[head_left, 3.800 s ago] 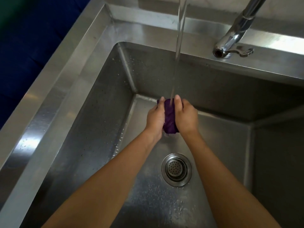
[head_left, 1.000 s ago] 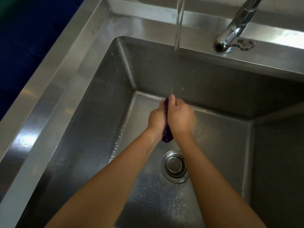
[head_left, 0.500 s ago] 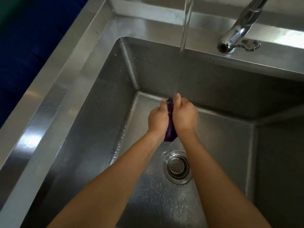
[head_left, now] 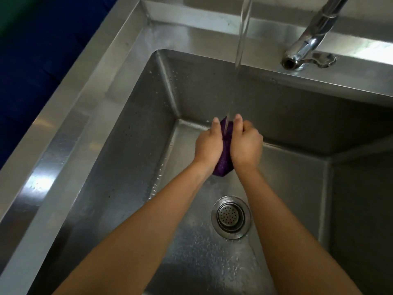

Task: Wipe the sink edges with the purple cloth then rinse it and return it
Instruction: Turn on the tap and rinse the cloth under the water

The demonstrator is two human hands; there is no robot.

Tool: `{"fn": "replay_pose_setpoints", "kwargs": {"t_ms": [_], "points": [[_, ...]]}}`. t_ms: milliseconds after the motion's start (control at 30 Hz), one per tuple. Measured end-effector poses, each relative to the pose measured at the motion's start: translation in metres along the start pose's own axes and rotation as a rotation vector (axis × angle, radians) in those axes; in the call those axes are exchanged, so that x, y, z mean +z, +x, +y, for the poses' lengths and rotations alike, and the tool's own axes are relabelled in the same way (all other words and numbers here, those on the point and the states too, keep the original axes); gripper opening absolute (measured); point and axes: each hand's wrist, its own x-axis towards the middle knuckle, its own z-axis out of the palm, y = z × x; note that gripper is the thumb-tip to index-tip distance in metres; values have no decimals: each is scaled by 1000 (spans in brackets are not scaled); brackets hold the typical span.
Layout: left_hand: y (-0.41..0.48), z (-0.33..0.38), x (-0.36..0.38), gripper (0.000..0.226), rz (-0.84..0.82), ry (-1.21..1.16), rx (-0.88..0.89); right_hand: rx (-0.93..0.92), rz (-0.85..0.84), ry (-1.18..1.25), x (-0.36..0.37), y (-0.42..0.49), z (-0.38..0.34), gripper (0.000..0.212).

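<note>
Gripping the purple cloth (head_left: pixel 223 160) from both sides, the left hand (head_left: pixel 209 143) and right hand (head_left: pixel 246 145) squeeze it bunched between their palms, thumbs up. Cloth sits over the far part of the sink (head_left: pixel 136 128) basin, directly under 1 water stream (head_left: pixel 241 39). Drain strainer (head_left: pixel 231 217) lies nearer the person. Faucet (head_left: pixel 306 43) at the far right rim.
</note>
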Motion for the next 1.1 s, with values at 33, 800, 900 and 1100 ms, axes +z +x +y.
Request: {"fn": "replay_pose_setpoints", "kwargs": {"t_ms": [33, 800, 900, 1100], "points": [[2, 3, -3, 55, -42, 36, 5, -6, -41, 58, -3, 1, 0, 41], [16, -3, -19, 58, 23, -215, -18, -168, -323, 161, -9, -14, 13, 18], [17, -2, -12, 46, -38, -252, -99, -237, -194, 102, -5, -28, 5, 29], [2, -9, 1, 38, 134, -147, -1, -102, -92, 114, 4, -5, 9, 35]]}}
